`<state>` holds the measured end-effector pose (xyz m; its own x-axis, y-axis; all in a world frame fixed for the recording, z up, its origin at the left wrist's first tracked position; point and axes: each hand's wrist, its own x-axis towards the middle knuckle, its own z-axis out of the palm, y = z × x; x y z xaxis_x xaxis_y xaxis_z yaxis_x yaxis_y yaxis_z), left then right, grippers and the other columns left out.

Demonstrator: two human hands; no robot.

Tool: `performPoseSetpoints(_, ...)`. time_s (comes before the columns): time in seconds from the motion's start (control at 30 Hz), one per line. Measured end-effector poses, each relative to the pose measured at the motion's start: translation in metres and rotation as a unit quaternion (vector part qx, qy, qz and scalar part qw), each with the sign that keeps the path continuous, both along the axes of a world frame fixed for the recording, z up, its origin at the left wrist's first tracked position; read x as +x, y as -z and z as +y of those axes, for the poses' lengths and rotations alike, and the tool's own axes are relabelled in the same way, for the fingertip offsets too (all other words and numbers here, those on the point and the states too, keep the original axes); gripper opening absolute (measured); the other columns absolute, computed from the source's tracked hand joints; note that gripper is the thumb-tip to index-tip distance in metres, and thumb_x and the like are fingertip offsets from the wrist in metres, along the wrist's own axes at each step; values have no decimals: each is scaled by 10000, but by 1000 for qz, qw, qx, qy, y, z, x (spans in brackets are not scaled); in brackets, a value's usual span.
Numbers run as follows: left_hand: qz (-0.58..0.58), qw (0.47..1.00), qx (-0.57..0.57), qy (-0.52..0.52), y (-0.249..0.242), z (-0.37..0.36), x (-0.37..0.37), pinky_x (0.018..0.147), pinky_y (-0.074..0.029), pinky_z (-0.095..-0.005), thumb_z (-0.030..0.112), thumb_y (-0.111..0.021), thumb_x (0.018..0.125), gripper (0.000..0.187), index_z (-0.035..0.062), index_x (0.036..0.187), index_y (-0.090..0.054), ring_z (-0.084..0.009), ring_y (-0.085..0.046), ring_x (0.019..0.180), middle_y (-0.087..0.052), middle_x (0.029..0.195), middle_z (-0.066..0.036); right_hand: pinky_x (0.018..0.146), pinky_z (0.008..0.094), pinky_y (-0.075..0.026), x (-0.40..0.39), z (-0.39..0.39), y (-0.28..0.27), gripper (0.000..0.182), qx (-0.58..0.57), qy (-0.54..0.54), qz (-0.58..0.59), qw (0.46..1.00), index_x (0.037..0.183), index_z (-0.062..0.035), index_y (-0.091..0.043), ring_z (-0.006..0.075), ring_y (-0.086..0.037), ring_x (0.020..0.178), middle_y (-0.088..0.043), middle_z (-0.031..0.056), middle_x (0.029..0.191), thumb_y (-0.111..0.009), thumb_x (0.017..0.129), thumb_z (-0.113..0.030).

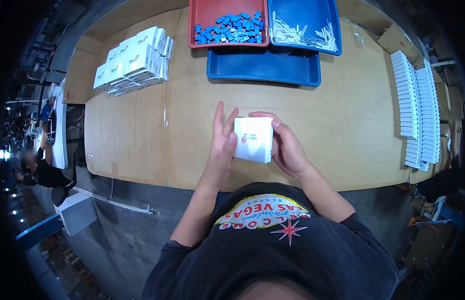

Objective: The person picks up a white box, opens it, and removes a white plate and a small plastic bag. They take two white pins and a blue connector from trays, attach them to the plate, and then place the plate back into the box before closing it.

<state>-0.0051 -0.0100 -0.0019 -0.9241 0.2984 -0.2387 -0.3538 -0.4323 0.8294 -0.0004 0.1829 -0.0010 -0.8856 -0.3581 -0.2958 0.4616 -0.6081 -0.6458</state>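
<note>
A small white cardboard box (pixel 253 140) with a red and dark printed mark is held up in front of my chest, over the table. My right hand (pixel 288 150) grips it by the right side, with the thumb at the top right corner and fingers behind. My left hand (pixel 221 145) is at the box's left edge, its fingers stretched out and apart and its thumb right against the edge.
Beyond the hands stand a red tray (pixel 228 44) of blue parts, a blue tray (pixel 305 47) of thin white pieces and a lower blue tray (pixel 264 80). White boxes are stacked at left (pixel 125 62) and in rows at right (pixel 407 95). A person (pixel 42 167) sits far left.
</note>
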Motion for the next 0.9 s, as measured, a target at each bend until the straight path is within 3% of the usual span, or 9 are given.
performPoseSetpoints(0.1, 81, 996, 17, -26, -8, 5, 2, 1236, -328, -425, 226, -816, 928, 1117, 54, 1686, -13, -320, -388, 1513, -218, 1709, -224, 1155, 433, -484, -2, -4, -1, 553, -65, 77, -42, 994, 1537, 10, -414, 284, -576, 1379, -545, 207, 1494, -351, 1164, -393)
performPoseSetpoints(0.23, 239, 963, -122, -35, 8, 18, 10, 1227, -340, -454, 164, -943, 770, 1228, 48, 1640, -84, -320, -422, 1484, -317, 1647, -212, 1144, 442, -491, -3, -10, 4, 500, -72, 101, -34, 992, 1507, -18, -442, 279, -570, 1378, -562, 189, 1463, -378, 1163, -375)
performPoseSetpoints(0.3, 244, 954, -155, -75, 13, 20, 10, 1230, -359, -459, 169, -916, 811, 1122, 47, 1619, -148, -325, -431, 1483, -326, 1645, -232, 1137, 441, -493, 0, -12, 6, 462, -50, 92, -33, 994, 1490, -33, -458, 276, -567, 1378, -565, 176, 1451, -393, 1162, -353)
performPoseSetpoints(0.4, 190, 965, -146, -104, 15, 14, 8, 1208, -376, -433, 138, -887, 832, 980, 31, 1574, -255, -295, -470, 1438, -394, 1594, -214, 1150, 407, -463, 2, -5, 13, 386, 102, 43, -18, 994, 1466, -43, -476, 275, -573, 1364, -562, 155, 1444, -443, 1150, -261)
performPoseSetpoints(0.53, 154, 973, -163, -43, 0, -2, 5, 1174, -396, -395, 57, -799, 877, 819, 23, 1557, -344, -258, -508, 1381, -443, 1539, -187, 1164, 372, -423, -2, 3, 21, 371, 293, 60, 231, 926, 1465, -19, -505, 263, -552, 1387, -556, 153, 1489, -477, 1124, -163)
performPoseSetpoints(0.6, 178, 962, -207, -1, -1, -5, 3, 1178, -382, -396, 1, -740, 890, 824, 40, 1596, -317, -251, -504, 1369, -458, 1508, -174, 1171, 363, -410, -3, 14, 10, 371, 358, 23, 333, 872, 1465, -11, -518, 251, -534, 1407, -559, 153, 1503, -485, 1112, -124)
performPoseSetpoints(0.7, 187, 951, -240, 53, -1, -6, 2, 1187, -359, -398, -33, -650, 928, 854, 70, 1662, -226, -255, -495, 1355, -441, 1502, -171, 1168, 361, -416, -3, 21, -7, 373, 282, -116, 323, 896, 1461, -3, -533, 228, -501, 1441, -558, 157, 1519, -509, 1116, -143)
performPoseSetpoints(0.8, 162, 957, -223, 91, 0, -6, 2, 1195, -338, -401, 13, -571, 986, 868, 95, 1705, -92, -268, -486, 1349, -386, 1538, -187, 1119, 336, -448, -1, 27, -6, 467, 278, -156, 245, 916, 1517, -24, -492, 213, -568, 1337, -564, 141, 1534, -539, 1113, -254)
performPoseSetpoints(0.9, 135, 969, -189, 82, 1, -3, 5, 1186, -340, -392, 106, -511, 1056, 849, 112, 1713, 27, -278, -485, 1341, -319, 1579, -195, 1087, 314, -463, 2, 29, -1, 538, 217, -161, 170, 948, 1544, -48, -462, 197, -566, 1329, -564, 132, 1518, -637, 1072, -236)
